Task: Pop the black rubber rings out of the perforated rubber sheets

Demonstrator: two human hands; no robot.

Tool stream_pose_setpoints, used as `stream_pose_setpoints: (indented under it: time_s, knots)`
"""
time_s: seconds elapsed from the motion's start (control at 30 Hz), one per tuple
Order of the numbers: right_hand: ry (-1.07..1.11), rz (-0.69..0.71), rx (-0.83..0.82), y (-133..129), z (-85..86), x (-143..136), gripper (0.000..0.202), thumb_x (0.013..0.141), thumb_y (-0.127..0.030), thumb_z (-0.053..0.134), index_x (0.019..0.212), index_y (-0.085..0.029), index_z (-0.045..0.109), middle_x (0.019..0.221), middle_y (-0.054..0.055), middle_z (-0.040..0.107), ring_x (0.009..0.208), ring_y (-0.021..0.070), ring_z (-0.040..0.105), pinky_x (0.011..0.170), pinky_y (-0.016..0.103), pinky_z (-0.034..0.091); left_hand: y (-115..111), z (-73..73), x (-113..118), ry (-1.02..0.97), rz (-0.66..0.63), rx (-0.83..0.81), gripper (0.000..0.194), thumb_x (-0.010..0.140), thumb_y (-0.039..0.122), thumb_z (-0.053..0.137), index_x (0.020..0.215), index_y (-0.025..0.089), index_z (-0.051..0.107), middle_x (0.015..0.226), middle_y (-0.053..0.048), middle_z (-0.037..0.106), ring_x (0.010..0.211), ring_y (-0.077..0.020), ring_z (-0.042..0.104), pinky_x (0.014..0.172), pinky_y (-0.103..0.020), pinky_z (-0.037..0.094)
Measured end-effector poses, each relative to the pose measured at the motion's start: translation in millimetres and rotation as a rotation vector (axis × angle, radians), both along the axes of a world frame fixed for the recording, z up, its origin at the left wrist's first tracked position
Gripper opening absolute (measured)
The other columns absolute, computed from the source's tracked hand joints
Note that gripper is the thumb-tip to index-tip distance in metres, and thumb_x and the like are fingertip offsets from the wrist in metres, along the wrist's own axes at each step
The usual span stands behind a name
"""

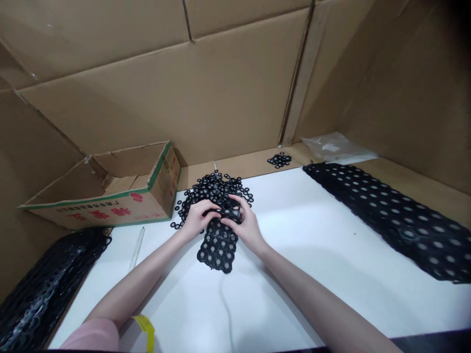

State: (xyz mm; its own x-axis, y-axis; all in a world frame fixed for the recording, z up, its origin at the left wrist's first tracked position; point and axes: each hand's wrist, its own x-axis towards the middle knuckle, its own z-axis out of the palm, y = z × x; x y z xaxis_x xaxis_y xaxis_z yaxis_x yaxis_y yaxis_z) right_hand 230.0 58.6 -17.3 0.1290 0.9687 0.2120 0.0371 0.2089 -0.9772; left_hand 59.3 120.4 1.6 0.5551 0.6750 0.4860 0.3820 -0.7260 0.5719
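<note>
A short black sheet with rows of pale round spots (219, 247) lies on the white table, its upper end lifted between my hands. My left hand (200, 215) pinches the sheet's upper left side with thumb and forefinger. On the right edge, my right hand (243, 220) grips the same sheet, thumb below and fingers above. Right behind my hands spreads a heap of small black rings (209, 186), some loose around its edges. The part of the sheet between my fingertips is partly hidden.
An open cardboard box (110, 211) stands at the left, above a black bundle (55, 284). A long black spotted sheet (390, 211) lies right, near a clear plastic bag (334, 147). A small ring pile (279, 160) sits at the back. Cardboard walls (239, 93) enclose the table (294, 274).
</note>
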Motion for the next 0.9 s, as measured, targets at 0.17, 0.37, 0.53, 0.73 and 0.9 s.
stream_pose_setpoints:
  time_s: [0.17,0.37,0.53,0.73,0.9]
  knots:
    - [-0.08,-0.037,0.012,0,0.0,0,0.059,0.069,-0.022,0.071,0.124,-0.024,0.05,0.085,0.0,0.063,0.073,0.0174,0.059,0.071,0.032,0.049,-2,4.8,5,-0.07,0.033,-0.144,0.003,0.077,0.019,0.069,0.077,0.016,0.07,0.076,-0.004,0.069,0.072,-0.0165,0.062,0.07,-0.027,0.047]
    - [-0.139,-0.058,0.034,-2,4.4,0,0.054,0.07,-0.025,0.069,0.121,-0.024,0.052,0.085,-0.001,0.064,0.071,0.0169,0.059,0.071,0.031,0.049,-3,4.5,10,-0.131,0.087,-0.23,0.004,0.072,0.013,0.069,0.069,0.015,0.067,0.071,-0.002,0.067,0.068,-0.0149,0.061,0.066,-0.025,0.046]
    - [-0.1,-0.069,0.046,-2,4.8,1,0.048,0.072,-0.023,0.066,0.118,-0.024,0.052,0.092,0.001,0.066,0.077,0.0177,0.061,0.076,0.032,0.05,-2,6.2,9,-0.047,0.08,-0.136,0.004,0.076,0.017,0.068,0.072,0.016,0.069,0.07,-0.002,0.066,0.069,-0.0151,0.059,0.068,-0.027,0.045]
    - [-0.128,-0.078,0.079,-2,6.3,2,0.047,0.072,-0.022,0.065,0.117,-0.026,0.054,0.113,0.003,0.065,0.088,0.0204,0.063,0.085,0.037,0.049,1,23.6,4,-0.031,-0.029,0.017,0.023,0.075,0.031,0.073,0.096,0.021,0.073,0.099,-0.008,0.061,0.096,-0.0221,0.057,0.087,-0.038,0.046]
    - [-0.156,-0.084,0.083,-4,11.3,1,0.047,0.071,-0.02,0.064,0.117,-0.026,0.055,0.116,0.003,0.065,0.099,0.0234,0.063,0.091,0.04,0.047,-1,31.5,6,0.004,-0.009,0.239,0.013,0.076,0.028,0.073,0.087,0.022,0.073,0.089,-0.006,0.063,0.088,-0.0208,0.055,0.081,-0.037,0.045]
